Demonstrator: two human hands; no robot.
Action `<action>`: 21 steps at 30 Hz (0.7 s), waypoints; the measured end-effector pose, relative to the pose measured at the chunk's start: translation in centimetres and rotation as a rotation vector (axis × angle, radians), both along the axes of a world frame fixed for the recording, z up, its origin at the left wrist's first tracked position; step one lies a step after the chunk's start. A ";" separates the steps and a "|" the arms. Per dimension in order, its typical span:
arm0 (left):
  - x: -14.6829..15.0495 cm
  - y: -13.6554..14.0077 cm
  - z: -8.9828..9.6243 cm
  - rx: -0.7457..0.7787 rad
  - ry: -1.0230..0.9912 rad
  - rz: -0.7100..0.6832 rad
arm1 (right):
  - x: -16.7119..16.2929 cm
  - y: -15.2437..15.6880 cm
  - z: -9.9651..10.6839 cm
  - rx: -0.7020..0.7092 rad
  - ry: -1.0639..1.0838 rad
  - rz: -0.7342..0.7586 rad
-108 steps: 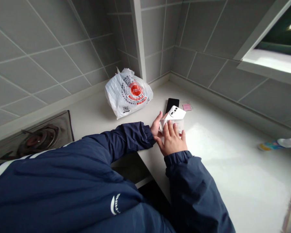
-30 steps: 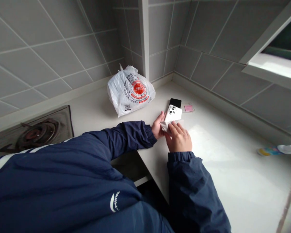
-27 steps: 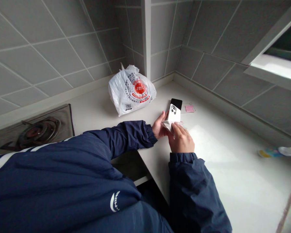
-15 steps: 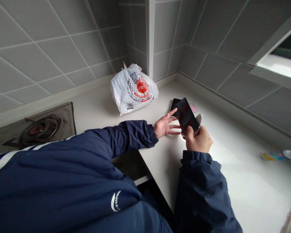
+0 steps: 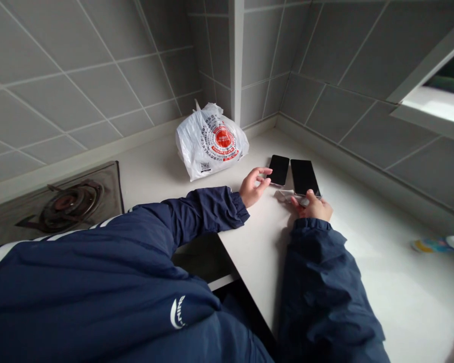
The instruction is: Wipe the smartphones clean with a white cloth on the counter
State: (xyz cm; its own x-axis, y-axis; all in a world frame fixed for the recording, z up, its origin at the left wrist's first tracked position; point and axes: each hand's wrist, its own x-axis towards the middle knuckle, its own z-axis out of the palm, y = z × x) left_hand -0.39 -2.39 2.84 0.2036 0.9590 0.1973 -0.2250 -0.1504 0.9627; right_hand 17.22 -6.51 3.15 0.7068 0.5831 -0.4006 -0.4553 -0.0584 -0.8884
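Two black-screened smartphones are side by side at the counter's far end. My right hand (image 5: 313, 207) grips the lower end of the right smartphone (image 5: 304, 176), thumb on top of its near edge. This phone is low over the counter or on it; I cannot tell which. A crumpled, whitish see-through piece (image 5: 286, 195) sticks out left of my right fingers; its kind is unclear. The left smartphone (image 5: 279, 169) lies face up. Beside its left edge is my left hand (image 5: 254, 186), open, with fingers bent and apart, the tips close to or touching that edge.
A white plastic bag (image 5: 212, 143) with red print stands against the back wall. To the left is a gas burner (image 5: 71, 202). A colourful packet or bottle (image 5: 439, 244) lies on the white counter (image 5: 371, 282) at right. An open dark cabinet space (image 5: 200, 259) is below the counter edge.
My right hand has lowered its smartphone from a tilted pose to nearly flat, right of the other phone. My left hand's spread fingers have bent and drawn back slightly. The pink item is now hidden.
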 end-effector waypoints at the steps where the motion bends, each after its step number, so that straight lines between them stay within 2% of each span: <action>1: -0.1 1.0 0.0 0.029 0.039 0.073 | 0.4 0.6 0.0 -0.015 -0.004 0.000; 2: -0.2 2.0 0.0 0.054 0.092 0.135 | 0.7 1.2 0.0 -0.030 -0.010 0.003; 4: -0.4 3.8 0.0 0.072 0.273 0.148 | 1.1 2.2 -0.1 -0.060 -0.034 0.017; 7: -0.8 5.1 0.2 0.070 0.612 0.031 | 1.4 3.0 -0.3 -0.105 -0.097 0.062; 9: -1.0 5.2 0.5 0.040 0.730 -0.003 | 1.6 3.3 -0.6 -0.142 -0.161 0.093; 16: -0.2 6.0 0.8 -0.046 0.847 -0.080 | 2.9 4.0 -1.9 -0.302 -0.494 0.132; 21: 0.2 6.9 0.7 -0.140 0.777 -0.131 | 2.5 2.7 -2.0 -0.330 -0.694 0.075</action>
